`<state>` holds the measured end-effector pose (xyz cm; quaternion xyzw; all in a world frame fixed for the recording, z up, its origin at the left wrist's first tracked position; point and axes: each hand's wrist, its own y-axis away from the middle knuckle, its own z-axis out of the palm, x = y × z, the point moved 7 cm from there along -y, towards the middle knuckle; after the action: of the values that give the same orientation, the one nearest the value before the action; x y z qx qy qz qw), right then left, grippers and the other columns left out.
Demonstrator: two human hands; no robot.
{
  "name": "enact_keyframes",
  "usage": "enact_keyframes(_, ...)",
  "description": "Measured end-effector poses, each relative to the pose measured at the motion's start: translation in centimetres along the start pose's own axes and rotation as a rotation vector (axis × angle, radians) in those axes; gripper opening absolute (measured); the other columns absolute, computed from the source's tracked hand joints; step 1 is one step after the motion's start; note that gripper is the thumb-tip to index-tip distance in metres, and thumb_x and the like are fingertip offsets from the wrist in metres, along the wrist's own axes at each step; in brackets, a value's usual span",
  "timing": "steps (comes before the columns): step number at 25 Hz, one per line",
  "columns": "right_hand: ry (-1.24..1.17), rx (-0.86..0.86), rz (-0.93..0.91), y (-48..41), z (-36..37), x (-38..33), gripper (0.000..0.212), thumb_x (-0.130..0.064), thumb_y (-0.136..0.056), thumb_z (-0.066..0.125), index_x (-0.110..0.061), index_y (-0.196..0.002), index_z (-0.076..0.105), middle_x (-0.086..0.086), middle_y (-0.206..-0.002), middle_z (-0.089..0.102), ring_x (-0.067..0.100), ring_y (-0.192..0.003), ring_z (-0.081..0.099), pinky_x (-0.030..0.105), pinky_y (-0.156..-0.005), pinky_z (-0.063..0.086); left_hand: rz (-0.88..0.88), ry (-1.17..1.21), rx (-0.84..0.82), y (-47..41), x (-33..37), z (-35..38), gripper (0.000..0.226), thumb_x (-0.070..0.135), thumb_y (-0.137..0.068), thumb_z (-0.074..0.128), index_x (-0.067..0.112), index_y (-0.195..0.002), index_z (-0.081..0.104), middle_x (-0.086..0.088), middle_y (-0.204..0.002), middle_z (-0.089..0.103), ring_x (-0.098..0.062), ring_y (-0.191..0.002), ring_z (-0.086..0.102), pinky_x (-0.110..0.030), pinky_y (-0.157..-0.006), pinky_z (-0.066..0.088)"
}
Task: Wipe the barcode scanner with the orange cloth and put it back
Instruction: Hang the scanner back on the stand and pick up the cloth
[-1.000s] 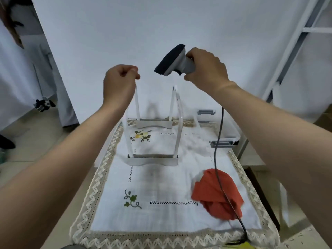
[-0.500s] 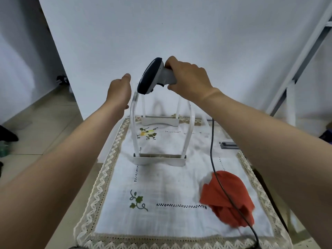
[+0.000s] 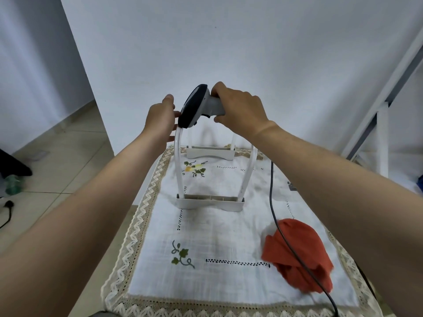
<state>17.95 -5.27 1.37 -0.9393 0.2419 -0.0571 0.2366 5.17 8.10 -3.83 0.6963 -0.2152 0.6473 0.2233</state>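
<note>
My right hand (image 3: 240, 109) grips the grey handle of the barcode scanner (image 3: 198, 106), whose dark head points down-left at the top of the white stand (image 3: 209, 201). The stand is a tall white frame with two upright loops on a base. My left hand (image 3: 160, 120) rests against the top of the stand's left upright, its fingers touching the scanner's head. The scanner's black cable (image 3: 272, 197) hangs down across the table. The orange cloth (image 3: 297, 252) lies crumpled at the front right of the table, with the cable running over it.
A white embroidered tablecloth (image 3: 206, 236) with a lace border covers the table. A white backdrop hangs behind it. A white metal frame (image 3: 377, 124) stands to the right. On the tiled floor at the left lie a dark object and a black cord (image 3: 8, 213).
The scanner has come down and leftwards from above the stand to its left top. My left hand has opened from a fist and moved against the stand's top. The camera has tilted.
</note>
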Motion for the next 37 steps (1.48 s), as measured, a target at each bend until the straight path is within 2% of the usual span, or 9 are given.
enact_keyframes(7,-0.064,-0.008,0.028,-1.3,1.1,0.8,0.043,-0.02,-0.092,0.071,-0.018,-0.127,0.047,0.001,-0.116,0.068,0.032,-0.086,0.054,0.038,-0.07,0.041,0.004,0.012,0.008,-0.4,-0.2,0.3,0.037,0.043,-0.106,0.034,0.016,-0.123,0.054,0.009,-0.092,0.069,-0.022,-0.089,0.063,-0.031,-0.066,0.045)
enact_keyframes(13,-0.208,-0.023,0.015,-1.7,2.1,1.0,0.046,-0.012,-0.088,0.075,-0.012,-0.125,0.047,0.007,-0.118,0.068,0.038,-0.095,0.063,0.049,-0.082,0.054,-0.011,0.005,0.014,-1.3,-0.5,0.4,0.028,0.045,-0.103,0.037,0.024,-0.086,0.044,-0.004,-0.103,0.062,-0.026,-0.089,0.053,-0.037,-0.078,0.047)
enact_keyframes(19,-0.261,-0.049,0.018,-1.3,2.3,1.5,0.048,-0.01,-0.088,0.075,-0.012,-0.128,0.047,0.009,-0.114,0.067,0.037,-0.094,0.062,0.047,-0.083,0.054,-0.014,0.002,0.005,-1.7,-1.1,0.7,0.029,0.05,-0.099,0.037,0.026,-0.084,0.041,-0.005,-0.104,0.056,-0.025,-0.09,0.052,-0.042,-0.088,0.051)
enact_keyframes(23,-0.258,-0.055,0.033,-1.1,2.3,1.8,0.054,-0.014,-0.088,0.076,-0.018,-0.133,0.046,0.005,-0.119,0.066,0.034,-0.098,0.062,0.045,-0.086,0.054,0.002,-0.02,0.008,-1.4,-1.0,0.6,0.029,0.055,-0.088,0.039,0.027,-0.08,0.038,-0.005,-0.098,0.051,-0.024,-0.086,0.049,-0.042,-0.079,0.043)
enact_keyframes(26,-0.27,-0.062,0.055,-0.9,2.3,2.1,0.055,-0.016,-0.088,0.077,-0.02,-0.135,0.047,0.004,-0.121,0.066,0.032,-0.101,0.062,0.044,-0.088,0.054,-0.014,-0.019,0.018,-1.2,-1.1,0.6,0.029,0.052,-0.093,0.039,0.026,-0.079,0.039,-0.006,-0.099,0.054,-0.025,-0.086,0.05,-0.042,-0.079,0.044)
enact_keyframes(29,-0.272,-0.065,0.079,-0.7,2.1,2.3,0.06,-0.019,-0.087,0.079,-0.021,-0.138,0.046,0.002,-0.124,0.066,0.031,-0.103,0.062,0.045,-0.089,0.055,-0.035,-0.011,0.024,-1.0,-1.0,0.6,0.03,0.048,-0.102,0.037,0.024,-0.086,0.047,-0.007,-0.111,0.063,-0.028,-0.092,0.056,-0.042,-0.085,0.051)
enact_keyframes(32,-0.264,-0.085,0.095,-0.3,2.0,2.6,0.067,-0.023,-0.086,0.082,-0.023,-0.142,0.045,0.001,-0.13,0.065,0.031,-0.11,0.062,0.045,-0.092,0.054,-0.024,-0.007,0.023,-0.9,-0.8,0.5,0.028,0.046,-0.104,0.036,0.022,-0.102,0.051,-0.005,-0.114,0.063,-0.027,-0.093,0.056,-0.036,-0.075,0.047)
enact_keyframes(34,-0.265,-0.101,0.117,0.2,1.9,3.2,0.074,-0.029,-0.084,0.085,-0.024,-0.145,0.044,0.0,-0.132,0.064,0.029,-0.115,0.062,0.045,-0.095,0.053,0.059,-0.054,0.063,-0.8,-0.3,0.4,0.026,0.046,-0.103,0.038,0.025,-0.102,0.053,-0.001,-0.109,0.059,-0.024,-0.092,0.056,-0.033,-0.078,0.042)
enact_keyframes(37,-0.386,-0.091,0.188,1.5,1.3,4.6,0.083,-0.044,-0.08,0.088,-0.027,-0.148,0.043,-0.003,-0.139,0.06,0.024,-0.122,0.058,0.044,-0.098,0.052,0.262,-0.158,0.18,0.6,1.9,0.2,0.034,0.041,-0.104,0.041,0.02,-0.127,0.055,0.011,-0.109,0.06,-0.008,-0.093,0.056,-0.028,-0.083,0.038)
